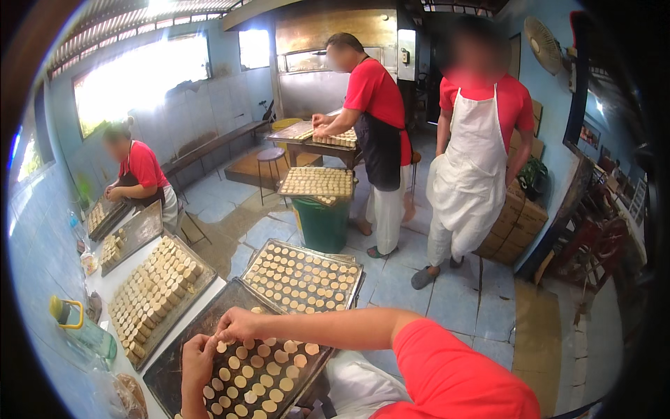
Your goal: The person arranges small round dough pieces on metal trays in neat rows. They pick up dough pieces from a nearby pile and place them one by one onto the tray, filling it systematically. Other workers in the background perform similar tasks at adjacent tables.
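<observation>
A dark metal baking tray lies tilted across the view before me, with rows of flat round dough pieces on its nearer part. Over the tray's left part, my left hand and my right hand meet at the fingertips. Something small and pale seems pinched between them, but the fingers mostly hide it. To the left, a second tray carries dense rows of stacked dough rounds. Beyond my right forearm, another tray holds spaced dough rounds.
A green water bottle and a plastic bag stand at left. Three people work or stand nearby: one seated, one bent over a table, one in a white apron. A green bin supports a loaded tray.
</observation>
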